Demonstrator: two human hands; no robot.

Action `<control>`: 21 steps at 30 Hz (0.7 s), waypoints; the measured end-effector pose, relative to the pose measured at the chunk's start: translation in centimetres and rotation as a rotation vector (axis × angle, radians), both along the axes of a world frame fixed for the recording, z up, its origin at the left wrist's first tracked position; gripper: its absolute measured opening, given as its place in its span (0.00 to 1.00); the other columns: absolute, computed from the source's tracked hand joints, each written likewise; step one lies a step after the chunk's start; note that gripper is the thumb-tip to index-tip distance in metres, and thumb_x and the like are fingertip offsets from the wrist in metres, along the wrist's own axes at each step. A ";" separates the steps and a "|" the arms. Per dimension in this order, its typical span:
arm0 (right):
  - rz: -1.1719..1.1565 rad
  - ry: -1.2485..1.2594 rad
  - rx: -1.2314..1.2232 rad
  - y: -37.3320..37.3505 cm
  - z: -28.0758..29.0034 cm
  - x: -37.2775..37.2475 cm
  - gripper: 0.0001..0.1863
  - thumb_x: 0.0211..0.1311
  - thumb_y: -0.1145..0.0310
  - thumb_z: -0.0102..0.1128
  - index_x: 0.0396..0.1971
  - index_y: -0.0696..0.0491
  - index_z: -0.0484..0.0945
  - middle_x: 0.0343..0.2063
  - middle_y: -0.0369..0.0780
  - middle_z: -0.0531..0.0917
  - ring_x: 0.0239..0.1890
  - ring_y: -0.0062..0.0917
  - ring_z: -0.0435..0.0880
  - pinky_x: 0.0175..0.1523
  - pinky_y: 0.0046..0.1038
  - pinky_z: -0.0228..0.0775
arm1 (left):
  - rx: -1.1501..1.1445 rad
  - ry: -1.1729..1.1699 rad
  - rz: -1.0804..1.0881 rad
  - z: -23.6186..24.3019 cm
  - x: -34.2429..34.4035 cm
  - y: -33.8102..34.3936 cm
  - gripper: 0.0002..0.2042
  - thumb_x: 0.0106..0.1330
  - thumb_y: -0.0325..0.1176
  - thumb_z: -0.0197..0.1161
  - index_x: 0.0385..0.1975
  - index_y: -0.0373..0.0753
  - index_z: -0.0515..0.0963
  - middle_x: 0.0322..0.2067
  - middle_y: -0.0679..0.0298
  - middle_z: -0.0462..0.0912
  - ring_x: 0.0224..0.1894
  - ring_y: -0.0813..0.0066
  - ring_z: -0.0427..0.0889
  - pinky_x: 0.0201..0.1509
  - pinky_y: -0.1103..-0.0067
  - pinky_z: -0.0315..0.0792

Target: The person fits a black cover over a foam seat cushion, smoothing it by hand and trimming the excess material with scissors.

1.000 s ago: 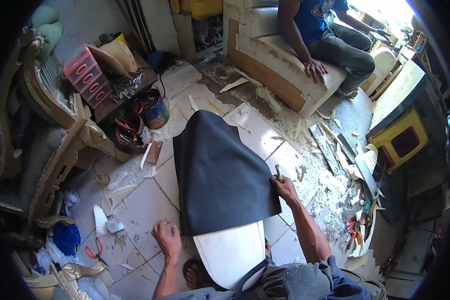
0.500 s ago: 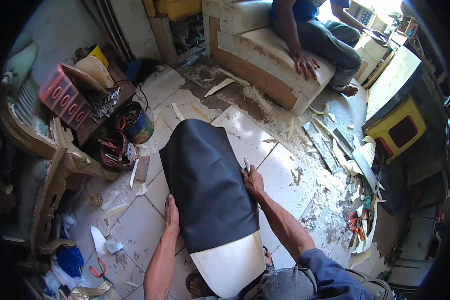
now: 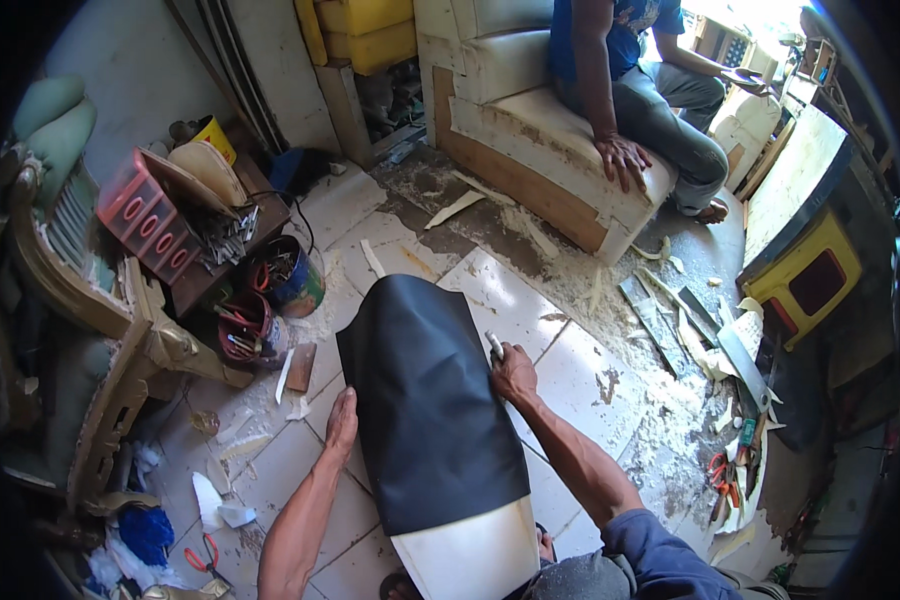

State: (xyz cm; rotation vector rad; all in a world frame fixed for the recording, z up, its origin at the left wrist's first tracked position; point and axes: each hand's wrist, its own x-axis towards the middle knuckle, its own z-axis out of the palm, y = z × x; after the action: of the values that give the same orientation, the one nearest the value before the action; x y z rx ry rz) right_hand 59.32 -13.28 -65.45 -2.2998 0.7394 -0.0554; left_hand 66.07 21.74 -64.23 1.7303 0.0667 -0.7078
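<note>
Over a white panel (image 3: 470, 555) in front of the wearer (image 3: 655, 550) lies a black sheet (image 3: 435, 410), its long axis running away from the body and leaning slightly left, the rounded end pointing outward. The left hand (image 3: 341, 425), fingers straight and together, grips nothing and lies along the sheet's left edge. The right hand (image 3: 515, 374), fingers curled round a pale stick (image 3: 494, 345), sits at the right edge. Outward lie pale floor tiles (image 3: 570, 375), then a cream sofa (image 3: 530, 110).

Pale wall (image 3: 130, 50) at upper left, tiled floor (image 3: 570, 370) strewn with white debris (image 3: 660, 430), cream sofa (image 3: 530, 110) with wooden base (image 3: 518, 195) at top, carved gilt chair frame (image 3: 120, 385) at left, pale board (image 3: 795, 185) leaning at right, bright light (image 3: 760, 14) at upper right.
</note>
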 end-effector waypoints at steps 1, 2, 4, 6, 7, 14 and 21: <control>-0.017 -0.066 0.115 0.1 0.6 1.2 0.20 0.68 0.52 0.54 0.50 0.50 0.80 0.43 0.50 0.85 0.48 0.46 0.84 0.52 0.43 0.74 | -0.045 0.003 -0.008 0.3 1.3 -1.1 0.33 0.79 0.56 0.33 0.72 0.36 0.58 0.70 0.57 0.64 0.71 0.67 0.63 0.76 0.71 0.54; -0.033 -0.133 0.230 0.2 1.1 2.5 0.21 0.69 0.51 0.54 0.51 0.51 0.80 0.45 0.50 0.85 0.49 0.45 0.84 0.53 0.40 0.74 | -0.105 0.006 -0.008 0.6 2.6 -2.3 0.33 0.79 0.57 0.33 0.72 0.36 0.57 0.70 0.57 0.63 0.71 0.67 0.62 0.76 0.71 0.54; 0.051 -0.061 0.409 1.6 2.8 5.5 0.26 0.68 0.49 0.55 0.58 0.50 0.79 0.50 0.50 0.84 0.53 0.42 0.83 0.58 0.36 0.71 | -0.207 0.011 0.011 1.7 4.8 -3.7 0.34 0.79 0.59 0.32 0.73 0.37 0.56 0.71 0.57 0.61 0.72 0.67 0.61 0.77 0.71 0.53; 0.091 -0.010 0.449 1.3 2.6 7.6 0.28 0.68 0.47 0.54 0.61 0.50 0.77 0.51 0.50 0.84 0.55 0.39 0.82 0.60 0.35 0.70 | -0.303 0.029 0.009 1.9 6.9 -5.8 0.36 0.78 0.60 0.31 0.74 0.38 0.54 0.72 0.58 0.59 0.73 0.67 0.59 0.77 0.71 0.52; 0.113 0.029 0.509 0.8 2.7 8.4 0.32 0.70 0.44 0.53 0.64 0.50 0.74 0.53 0.46 0.83 0.56 0.35 0.81 0.64 0.33 0.66 | -0.338 0.031 0.003 1.8 7.9 -6.4 0.36 0.78 0.61 0.31 0.75 0.39 0.53 0.73 0.58 0.58 0.74 0.67 0.58 0.77 0.71 0.52; 0.269 -0.049 0.727 -0.1 1.3 13.6 0.33 0.71 0.42 0.52 0.67 0.49 0.71 0.58 0.43 0.81 0.59 0.31 0.78 0.65 0.30 0.64 | -0.426 0.002 -0.096 -0.8 14.4 -6.6 0.39 0.76 0.65 0.32 0.75 0.40 0.52 0.72 0.58 0.60 0.72 0.65 0.62 0.75 0.71 0.58; 0.249 -0.048 0.928 -2.2 -1.9 15.9 0.33 0.72 0.43 0.52 0.67 0.50 0.70 0.55 0.39 0.81 0.55 0.24 0.78 0.63 0.28 0.65 | -0.357 0.099 -0.015 -1.4 14.9 -9.7 0.38 0.76 0.64 0.35 0.74 0.38 0.56 0.68 0.56 0.67 0.69 0.67 0.67 0.71 0.73 0.65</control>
State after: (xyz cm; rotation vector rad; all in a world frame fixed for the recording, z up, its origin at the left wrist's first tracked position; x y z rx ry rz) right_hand 75.17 -15.48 -67.40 -1.4675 0.3281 0.2884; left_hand 81.00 12.02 -65.65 1.3560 -0.0048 -0.7653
